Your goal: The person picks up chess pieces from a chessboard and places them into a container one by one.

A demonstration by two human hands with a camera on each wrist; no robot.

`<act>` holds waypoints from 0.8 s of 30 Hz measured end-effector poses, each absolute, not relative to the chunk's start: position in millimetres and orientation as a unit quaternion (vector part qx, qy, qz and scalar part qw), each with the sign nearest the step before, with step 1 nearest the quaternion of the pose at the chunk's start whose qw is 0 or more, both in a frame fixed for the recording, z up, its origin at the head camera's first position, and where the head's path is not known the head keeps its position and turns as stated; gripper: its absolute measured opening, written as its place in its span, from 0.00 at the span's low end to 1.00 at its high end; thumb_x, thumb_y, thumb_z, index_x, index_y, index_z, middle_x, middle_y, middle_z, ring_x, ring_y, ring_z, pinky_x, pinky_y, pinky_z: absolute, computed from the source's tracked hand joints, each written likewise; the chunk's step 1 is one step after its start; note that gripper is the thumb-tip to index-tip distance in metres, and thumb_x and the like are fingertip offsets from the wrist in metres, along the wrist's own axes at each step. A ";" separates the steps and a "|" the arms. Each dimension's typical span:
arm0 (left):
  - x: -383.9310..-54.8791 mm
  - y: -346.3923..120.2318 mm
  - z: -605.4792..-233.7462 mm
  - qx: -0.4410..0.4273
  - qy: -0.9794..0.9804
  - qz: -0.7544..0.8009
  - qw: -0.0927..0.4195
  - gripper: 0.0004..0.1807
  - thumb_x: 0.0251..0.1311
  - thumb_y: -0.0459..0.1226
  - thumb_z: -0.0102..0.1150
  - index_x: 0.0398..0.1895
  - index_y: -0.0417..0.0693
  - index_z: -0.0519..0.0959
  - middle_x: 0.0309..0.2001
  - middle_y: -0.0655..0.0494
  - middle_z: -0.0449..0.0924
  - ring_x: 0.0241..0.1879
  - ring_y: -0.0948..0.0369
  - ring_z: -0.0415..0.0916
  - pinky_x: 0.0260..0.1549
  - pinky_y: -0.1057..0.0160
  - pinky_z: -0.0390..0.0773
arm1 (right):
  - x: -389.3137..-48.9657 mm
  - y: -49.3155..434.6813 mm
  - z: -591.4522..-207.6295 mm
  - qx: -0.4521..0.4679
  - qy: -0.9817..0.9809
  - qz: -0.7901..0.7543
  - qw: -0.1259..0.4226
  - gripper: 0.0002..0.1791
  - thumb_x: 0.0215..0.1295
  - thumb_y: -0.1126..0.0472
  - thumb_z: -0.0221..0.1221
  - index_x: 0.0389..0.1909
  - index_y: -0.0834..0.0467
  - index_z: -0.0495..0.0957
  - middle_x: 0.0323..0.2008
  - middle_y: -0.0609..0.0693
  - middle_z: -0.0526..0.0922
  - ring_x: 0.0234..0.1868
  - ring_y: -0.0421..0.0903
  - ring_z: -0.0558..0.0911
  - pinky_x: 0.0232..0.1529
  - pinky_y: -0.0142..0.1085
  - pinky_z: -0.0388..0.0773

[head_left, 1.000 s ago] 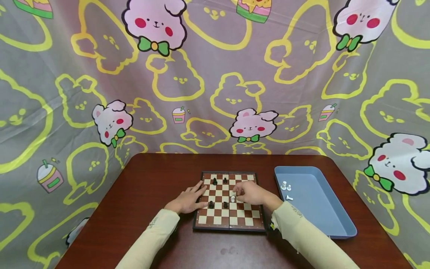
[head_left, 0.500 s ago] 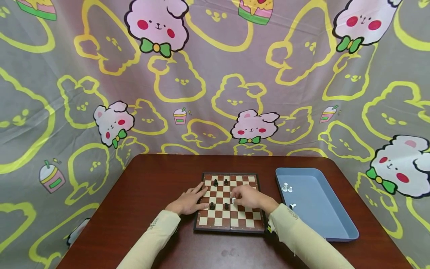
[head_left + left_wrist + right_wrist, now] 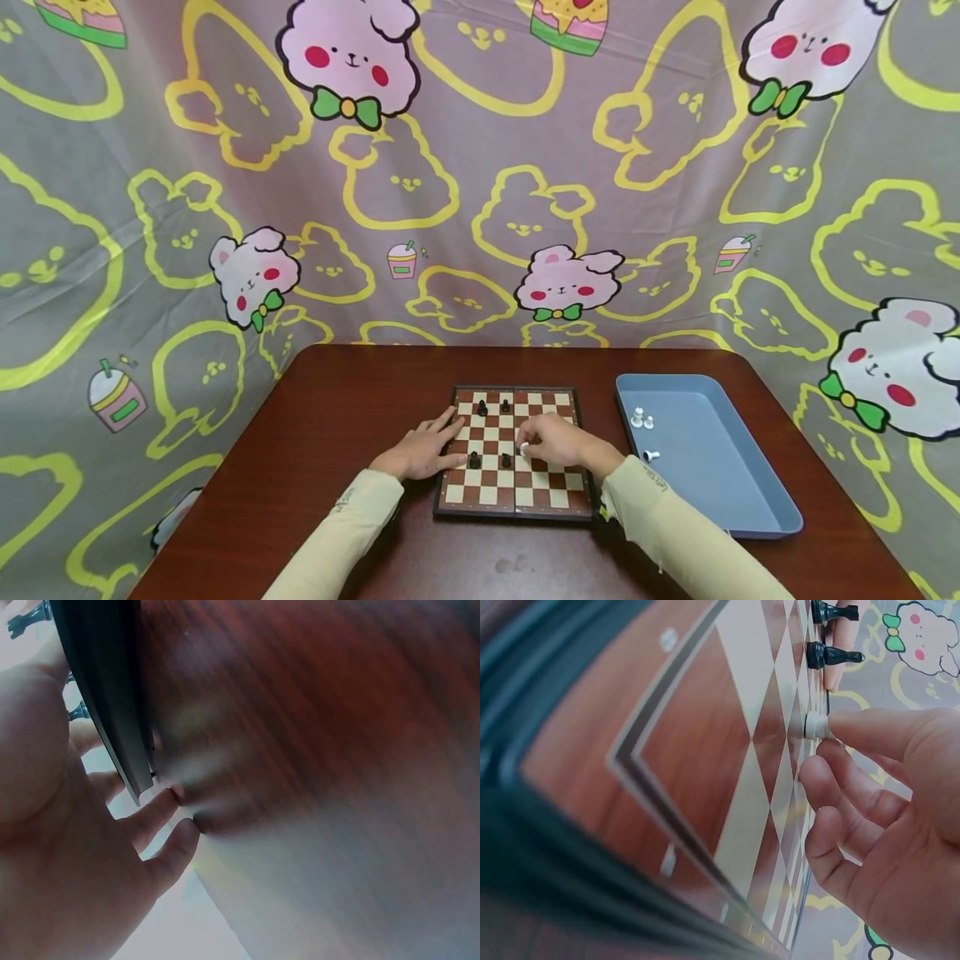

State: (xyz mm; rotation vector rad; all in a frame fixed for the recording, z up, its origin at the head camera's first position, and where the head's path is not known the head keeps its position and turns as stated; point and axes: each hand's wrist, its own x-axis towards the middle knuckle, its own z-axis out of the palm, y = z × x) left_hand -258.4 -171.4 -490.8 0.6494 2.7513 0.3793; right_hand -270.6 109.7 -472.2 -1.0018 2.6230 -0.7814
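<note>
A checkered chessboard (image 3: 534, 497) lies open on the brown table. My left hand (image 3: 416, 451) rests along its left edge, fingers spread, thumb on the board. With thumb and index finger my right hand (image 3: 558, 440) pinches a small white chess piece (image 3: 815, 725) that stands on the board; its top is hidden by the fingers. Just left of that piece is a black chess piece (image 3: 506, 460), and another black piece (image 3: 475, 461) stands beside the left thumb. Towards the far side are two more black pieces, one a black pawn (image 3: 506, 407).
A blue-grey tray (image 3: 731, 479) sits to the right of the board. Inside it, two white pieces (image 3: 637, 418) stand upright and one white piece (image 3: 652, 456) lies on its side by the right sleeve. A patterned cloth (image 3: 450, 192) hangs behind the table.
My right hand has come down and nearer onto the white piece, which its fingers now cover. In the tray, the fallen white piece has rolled nearer and turned. My left hand has stayed put.
</note>
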 end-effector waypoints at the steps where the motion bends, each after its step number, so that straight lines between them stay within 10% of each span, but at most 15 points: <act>1: -258.4 -171.5 -490.7 0.225 0.955 0.131 0.144 0.41 0.64 0.62 0.43 0.75 0.55 0.50 0.75 0.52 0.36 0.69 0.43 0.48 0.60 0.39 0.55 | -270.7 111.1 -472.8 -0.344 0.893 -0.267 0.110 0.04 0.64 0.64 0.60 0.33 0.53 0.82 0.28 0.37 0.79 0.27 0.36 0.74 0.30 0.35 0.73; 24: -257.8 -172.4 -489.9 0.231 0.953 0.138 0.141 0.41 0.65 0.61 0.44 0.75 0.54 0.51 0.75 0.51 0.37 0.69 0.42 0.48 0.60 0.38 0.55 | -272.4 156.4 -446.3 -0.309 0.908 -0.273 0.070 0.04 0.66 0.63 0.58 0.38 0.55 0.81 0.31 0.40 0.78 0.29 0.38 0.75 0.29 0.37 0.72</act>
